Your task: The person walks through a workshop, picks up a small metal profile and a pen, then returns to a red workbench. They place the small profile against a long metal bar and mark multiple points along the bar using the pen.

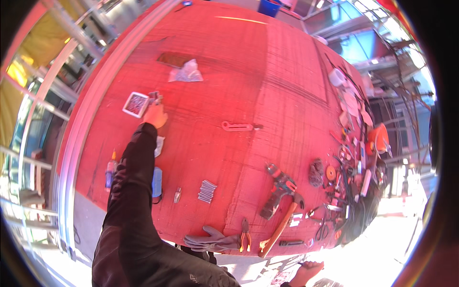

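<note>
My left hand (pixel 155 115) reaches far over the red table at the left, beside a shallow white square tray (pixel 136 104) filled with small dark pieces. Its fingers are bent around a small dark item (pixel 154 96) at the tray's right edge; I cannot make out what kind. Below the table's front edge, my right hand (pixel 308 273) is closed, and a thin dark end of something pokes out past the fingers. The rest of that item is hidden in the fist.
A cordless drill (pixel 278 190), a hammer (pixel 282 227), pliers (pixel 245 234) and grey gloves (pixel 213 240) lie near the front edge. Bolts (pixel 207 191) sit in a row. A clear plastic bag (pixel 189 71) lies farther back. Tools and an orange bucket (pixel 378 138) crowd the right side.
</note>
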`<state>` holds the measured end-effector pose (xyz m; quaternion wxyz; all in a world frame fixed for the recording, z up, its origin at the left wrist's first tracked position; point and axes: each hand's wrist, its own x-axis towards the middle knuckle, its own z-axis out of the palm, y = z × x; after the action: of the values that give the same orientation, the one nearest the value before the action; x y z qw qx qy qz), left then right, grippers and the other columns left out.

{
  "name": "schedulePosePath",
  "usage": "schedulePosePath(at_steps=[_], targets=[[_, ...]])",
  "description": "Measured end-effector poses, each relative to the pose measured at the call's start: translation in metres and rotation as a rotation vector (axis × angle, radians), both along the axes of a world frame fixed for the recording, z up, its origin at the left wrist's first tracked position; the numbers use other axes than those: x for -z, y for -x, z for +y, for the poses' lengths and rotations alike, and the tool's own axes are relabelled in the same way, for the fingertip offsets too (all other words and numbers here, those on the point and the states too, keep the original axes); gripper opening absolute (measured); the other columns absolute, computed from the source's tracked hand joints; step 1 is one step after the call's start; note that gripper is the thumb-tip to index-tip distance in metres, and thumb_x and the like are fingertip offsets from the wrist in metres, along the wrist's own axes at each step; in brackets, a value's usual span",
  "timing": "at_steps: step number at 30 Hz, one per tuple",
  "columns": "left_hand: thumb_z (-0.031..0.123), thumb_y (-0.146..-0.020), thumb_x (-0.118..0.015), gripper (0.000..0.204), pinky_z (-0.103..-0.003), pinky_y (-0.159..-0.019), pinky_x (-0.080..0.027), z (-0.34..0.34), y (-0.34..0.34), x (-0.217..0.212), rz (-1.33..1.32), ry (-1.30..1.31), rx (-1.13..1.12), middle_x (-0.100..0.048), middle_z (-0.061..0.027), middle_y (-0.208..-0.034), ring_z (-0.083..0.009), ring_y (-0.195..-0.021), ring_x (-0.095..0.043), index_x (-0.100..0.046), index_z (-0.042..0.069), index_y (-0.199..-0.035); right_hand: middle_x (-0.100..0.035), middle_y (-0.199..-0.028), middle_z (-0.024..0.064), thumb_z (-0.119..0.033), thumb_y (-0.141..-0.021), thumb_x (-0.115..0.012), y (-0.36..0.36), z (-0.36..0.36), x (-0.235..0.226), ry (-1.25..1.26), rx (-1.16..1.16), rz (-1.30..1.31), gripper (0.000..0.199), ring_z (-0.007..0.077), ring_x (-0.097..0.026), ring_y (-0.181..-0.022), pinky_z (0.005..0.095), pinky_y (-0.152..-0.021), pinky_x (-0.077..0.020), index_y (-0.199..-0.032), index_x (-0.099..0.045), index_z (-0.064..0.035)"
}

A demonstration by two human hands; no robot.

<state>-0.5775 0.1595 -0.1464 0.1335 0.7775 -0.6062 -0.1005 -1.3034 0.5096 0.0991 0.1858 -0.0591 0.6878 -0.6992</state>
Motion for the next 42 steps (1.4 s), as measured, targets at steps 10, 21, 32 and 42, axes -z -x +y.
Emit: schedulePosePath(at_steps=[10, 21, 32, 42], targets=[[0.015, -0.091, -0.066, 0.039, -0.049, -0.092, -0.053, -0.016, 0.068, -0.048, 0.215, 0.080, 0.001, -0.069, -0.0257, -0.118, -0.0423, -0.108, -0.067, -0.063, 0.002, -0.127, -0.028, -0.060, -0.0052, -0.040, -0.104, -0.056, 0.013, 0.074, 0.001, 0.181, 0.171, -0.138, 0.042, 0.0092, -0.028, -0.052, 0.0280, -0.051, -0.0268, -0.073, -0.037, -0.0183], [0.008, -0.102, -0.058, 0.024, -0.029, -0.085, -0.052, 0.238, 0.414, -0.209, 1.392, -0.243, 0.539, -0.066, -0.0061, -0.111, -0.0120, -0.097, -0.062, -0.063, -0.005, -0.121, -0.030, -0.050, -0.0007, -0.048, -0.107, -0.039, -0.022, 0.138, 0.041, -0.001, -0.286, -0.018, 0.057, 0.0103, -0.025, -0.042, 0.0282, -0.042, -0.0212, -0.061, -0.033, -0.0150], [0.018, -0.102, -0.061, 0.027, -0.028, -0.085, -0.051, 0.367, 0.491, -0.258, 1.792, -0.779, 0.678, -0.067, -0.0018, -0.096, -0.0106, -0.091, -0.061, -0.068, -0.003, -0.118, -0.040, -0.156, 0.0194, -0.071, -0.069, -0.083, -0.058, 0.143, -0.008, -0.093, -0.727, 0.480, 0.133, 0.0059, -0.045, -0.058, 0.0207, -0.052, -0.0320, -0.158, -0.022, 0.0069], [0.016, -0.103, -0.060, 0.025, -0.037, -0.092, -0.055, 0.512, 0.586, -0.287, 1.947, -1.307, 0.589, -0.072, -0.0112, -0.107, -0.0193, -0.095, -0.069, -0.067, -0.001, -0.119, -0.060, -0.122, 0.0061, 0.009, -0.066, -0.078, -0.010, 0.320, -0.045, -0.136, -0.356, 0.574, 0.093, 0.0038, -0.046, -0.058, 0.0187, -0.052, -0.0334, -0.150, -0.040, 0.0001]])
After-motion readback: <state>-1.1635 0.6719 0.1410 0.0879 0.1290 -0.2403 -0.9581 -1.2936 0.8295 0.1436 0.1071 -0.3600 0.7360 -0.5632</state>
